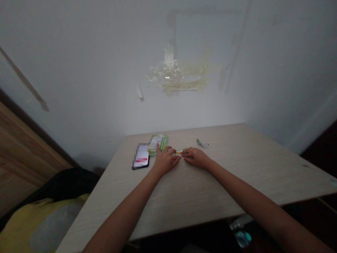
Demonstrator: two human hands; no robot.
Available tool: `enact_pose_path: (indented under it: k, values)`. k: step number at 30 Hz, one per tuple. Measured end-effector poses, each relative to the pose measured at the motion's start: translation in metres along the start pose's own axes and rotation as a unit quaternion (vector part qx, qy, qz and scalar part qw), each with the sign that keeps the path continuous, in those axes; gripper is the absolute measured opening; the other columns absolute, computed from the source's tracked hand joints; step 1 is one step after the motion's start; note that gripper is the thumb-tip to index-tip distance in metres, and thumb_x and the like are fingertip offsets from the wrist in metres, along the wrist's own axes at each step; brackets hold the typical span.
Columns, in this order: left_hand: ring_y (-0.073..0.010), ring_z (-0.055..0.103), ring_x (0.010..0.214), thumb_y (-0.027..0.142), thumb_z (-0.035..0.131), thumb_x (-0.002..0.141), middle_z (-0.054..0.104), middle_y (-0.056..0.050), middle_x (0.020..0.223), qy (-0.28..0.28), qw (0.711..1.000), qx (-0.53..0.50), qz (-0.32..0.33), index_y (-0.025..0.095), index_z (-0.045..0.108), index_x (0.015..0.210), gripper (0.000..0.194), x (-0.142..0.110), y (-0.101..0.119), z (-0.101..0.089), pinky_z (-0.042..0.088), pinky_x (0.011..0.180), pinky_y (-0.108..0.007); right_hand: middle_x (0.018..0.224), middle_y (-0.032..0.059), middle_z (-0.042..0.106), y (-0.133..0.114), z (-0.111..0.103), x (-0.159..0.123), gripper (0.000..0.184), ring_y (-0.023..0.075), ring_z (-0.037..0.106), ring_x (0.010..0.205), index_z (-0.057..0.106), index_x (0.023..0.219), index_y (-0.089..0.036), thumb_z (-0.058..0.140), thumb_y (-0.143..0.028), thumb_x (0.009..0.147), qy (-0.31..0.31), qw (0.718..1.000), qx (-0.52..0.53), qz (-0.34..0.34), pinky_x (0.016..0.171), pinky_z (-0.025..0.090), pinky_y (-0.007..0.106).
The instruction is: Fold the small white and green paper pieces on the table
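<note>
In the head view, a small flat white, yellow and green packet (179, 151) lies low over the table between my two hands. My left hand (165, 161) pinches its left end, with one finger raised toward a larger green and white plastic package (158, 143). At the right end, the fingers of my right hand (194, 156) are closed on the same packet. My fingers cover much of it, so its exact kind is unclear. Left of the package, a phone (141, 157) with a lit screen lies face up.
A crumpled green and silver wrapper (202, 143) lies behind my right hand on the light wooden table (205, 196). The wall (105, 70) with old tape rises at the back. Yellow and grey cloth (47, 221) is at lower left; a bottle (243, 239) is below the front edge.
</note>
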State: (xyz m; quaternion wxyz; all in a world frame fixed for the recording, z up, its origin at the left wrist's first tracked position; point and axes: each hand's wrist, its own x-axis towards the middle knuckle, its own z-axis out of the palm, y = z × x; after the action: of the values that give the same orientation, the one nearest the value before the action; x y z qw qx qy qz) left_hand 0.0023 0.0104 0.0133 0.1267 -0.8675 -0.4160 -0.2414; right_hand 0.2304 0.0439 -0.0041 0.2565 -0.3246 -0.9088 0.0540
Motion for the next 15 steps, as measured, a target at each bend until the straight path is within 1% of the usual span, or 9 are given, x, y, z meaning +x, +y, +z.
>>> enact_pose_path:
  k: [8,15]
  values:
    - [-0.0269,0.052,0.119,0.042,0.053,0.093,0.07,0.0,0.11,0.01,1.0,0.007,-0.022,0.037,0.076,0.091,0.025,-0.002,-0.008,0.0,-0.006,0.112,-0.072,0.119,0.0074,0.07,-0.001,-0.002,-0.001,0.03,0.023,0.064,0.109,0.072,0.115,-0.023,0.056,-0.023,0.09,-0.007,1.0,0.011,0.007,0.097,0.049,0.039]
    - [-0.0279,0.054,0.117,0.042,0.052,0.093,0.071,-0.001,0.108,0.009,0.999,0.03,-0.038,0.036,0.077,0.087,0.027,-0.002,-0.016,-0.005,-0.008,0.11,-0.074,0.12,0.0073,0.07,-0.002,-0.002,0.0,0.028,0.0227,0.064,0.11,0.073,0.113,-0.024,0.056,-0.024,0.09,-0.005,1.0,0.011,0.013,0.098,0.049,0.038]
